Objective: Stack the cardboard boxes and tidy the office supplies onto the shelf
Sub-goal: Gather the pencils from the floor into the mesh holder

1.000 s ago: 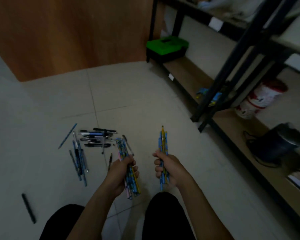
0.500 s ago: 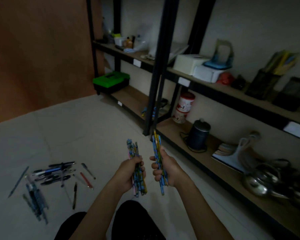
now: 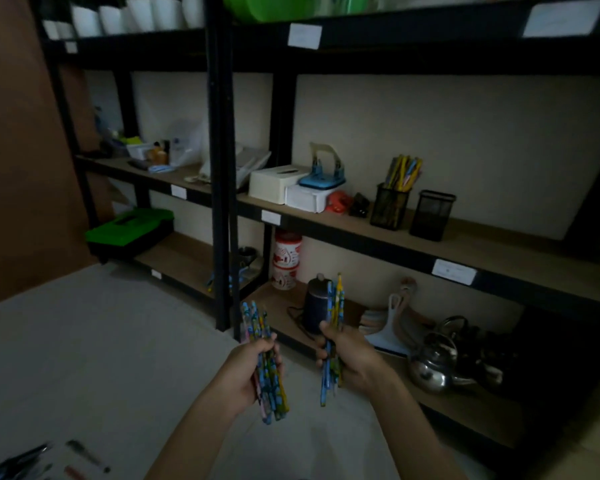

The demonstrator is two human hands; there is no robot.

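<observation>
The person stood facing the black-framed shelf [image 3: 465, 245] with both forearms raised in front of it. The left hand [image 3: 248, 372] had its fingers curled round a thick bundle of patterned pencils [image 3: 255, 322], mostly blue with some pink and yellow. The upper ends fanned out above the fist and the lower ends stuck out below it. The right hand [image 3: 355, 356] gripped a thinner bundle [image 3: 336, 299] of blue and yellow pencils, held nearly upright. The two bundles were near each other but apart, both in the air in front of the shelf's bottom board, where a dark canister [image 3: 314, 308] stood behind them. On the middle board stood a mesh cup [image 3: 390, 209] holding coloured pencils. Just beside it to the right was a second mesh cup [image 3: 432, 216], and I could not make out what was in it. Left of the cups, a blue hole punch [image 3: 323, 176] sat on a white box [image 3: 305, 200]. A metal kettle [image 3: 432, 370] rested on the bottom board near the right hand. A few loose pens [image 3: 87, 455] lay on the floor [image 3: 84, 341] at the lower left.
</observation>
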